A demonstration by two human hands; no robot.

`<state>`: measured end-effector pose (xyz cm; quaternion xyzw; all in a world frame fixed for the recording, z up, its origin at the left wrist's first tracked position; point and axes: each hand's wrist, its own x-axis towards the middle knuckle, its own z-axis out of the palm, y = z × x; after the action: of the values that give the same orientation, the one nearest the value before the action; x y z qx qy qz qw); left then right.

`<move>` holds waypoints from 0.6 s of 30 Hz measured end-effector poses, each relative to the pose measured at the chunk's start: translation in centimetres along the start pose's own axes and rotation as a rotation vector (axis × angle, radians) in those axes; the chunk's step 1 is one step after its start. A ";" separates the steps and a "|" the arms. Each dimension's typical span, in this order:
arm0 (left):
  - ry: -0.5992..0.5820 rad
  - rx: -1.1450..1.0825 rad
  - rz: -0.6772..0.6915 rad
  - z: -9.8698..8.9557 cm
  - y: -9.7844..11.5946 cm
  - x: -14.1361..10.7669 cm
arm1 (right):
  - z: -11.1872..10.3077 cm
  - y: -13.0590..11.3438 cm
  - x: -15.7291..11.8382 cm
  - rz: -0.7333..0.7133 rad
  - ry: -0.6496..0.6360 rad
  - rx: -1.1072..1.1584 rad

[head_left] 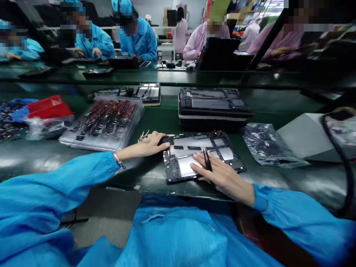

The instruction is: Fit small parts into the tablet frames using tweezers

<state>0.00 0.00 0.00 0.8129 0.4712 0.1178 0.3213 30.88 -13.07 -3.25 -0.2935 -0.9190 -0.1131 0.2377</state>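
Note:
An opened tablet (189, 167) lies on the green bench in front of me, its silvery inner panels and dark frame exposed. My left hand (151, 144) grips its upper left edge, thumb on top and the other fingers at the rim. Black tweezers (207, 161) are in my right hand (222, 174), tips pointing up and away from me. The fingers of that hand extend over the tablet's lower right part. Part of the tweezers is hidden by the hand.
Left of the tablet is a clear plastic tray (94, 142) of small parts, with a red bin (50, 107) farther left. Stacked tablets (214, 116) stand behind. A clear bag (271, 142) and grey box (303, 135) lie right. Co-workers (139, 37) sit across.

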 end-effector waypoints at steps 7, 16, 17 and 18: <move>0.119 -0.734 -0.214 1.1 4.9 -4.0 | -0.2 -0.7 0.0 -0.047 0.051 0.042; 0.685 -0.762 -0.386 -8.2 2.3 -14.7 | -1.1 -2.9 4.1 -0.278 0.213 0.101; 0.724 -0.721 -0.367 -9.9 1.9 -14.9 | -0.9 -2.6 4.4 -0.295 0.219 0.103; 0.753 -0.690 -0.327 -11.4 1.6 -14.6 | -0.6 -2.2 4.6 -0.303 0.222 0.107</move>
<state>-12.25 -8.09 11.36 0.4777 0.6083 0.4976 0.3926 26.47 -12.79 -0.54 -0.1243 -0.9256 -0.1304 0.3329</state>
